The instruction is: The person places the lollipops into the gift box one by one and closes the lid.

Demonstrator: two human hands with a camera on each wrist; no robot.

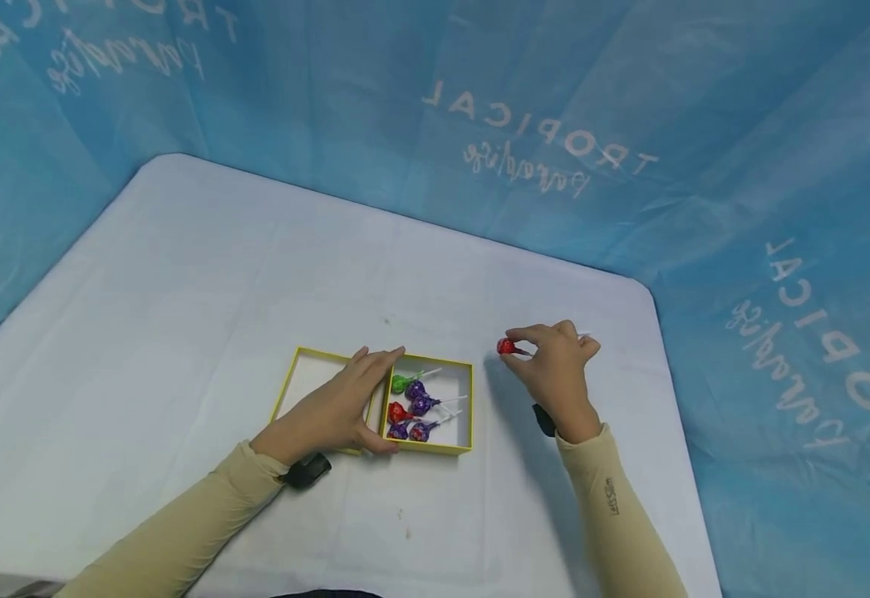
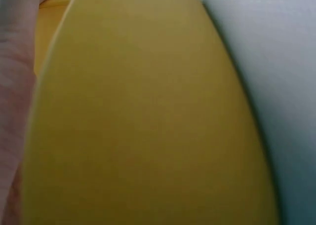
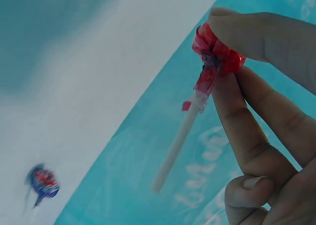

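Left hand (image 1: 337,411) grips yellow box (image 1: 445,447) along its left side. Inside: green lollipop (image 1: 400,384), red lollipop (image 1: 397,413), several purple lollipops (image 1: 421,405). Right hand (image 1: 557,365), well apart to the right, pinches second red lollipop (image 1: 505,345) by its wrapped head. White bench (image 1: 180,291); blue sheeting (image 1: 360,100) beyond, lettering reversed.

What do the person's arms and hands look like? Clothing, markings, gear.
Long tan sleeves: the left sleeve looks plain where visible; the right sleeve has small dark lettering near its cuff. Left wrist: black device. Right wrist: dark item, mostly hidden. Left hand and right hand: no gloves.
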